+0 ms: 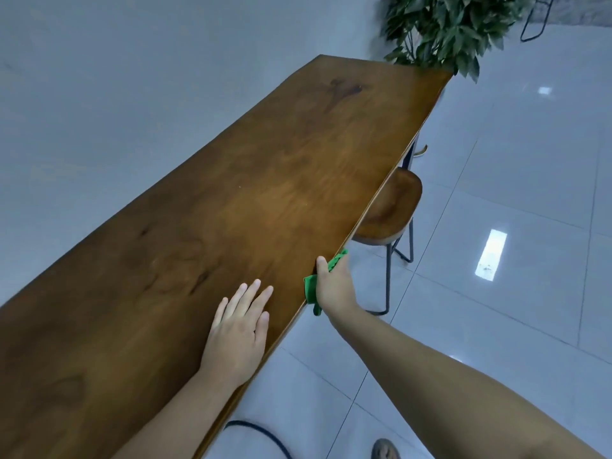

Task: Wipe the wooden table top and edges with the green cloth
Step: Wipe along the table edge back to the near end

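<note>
A long brown wooden table (238,207) runs from the lower left to the upper right. My right hand (334,286) grips the green cloth (310,289) and presses it against the table's right long edge, thumb on top of the board. Bits of cloth stick out above and below the hand. My left hand (239,329) lies flat on the table top, fingers spread, just left of the cloth and near the same edge.
A round wooden stool (390,210) with black metal legs stands half under the table's right edge, just beyond my right hand. A leafy plant (447,31) stands past the table's far end. A black cable (261,435) lies on the glossy tiled floor. A grey wall runs along the left.
</note>
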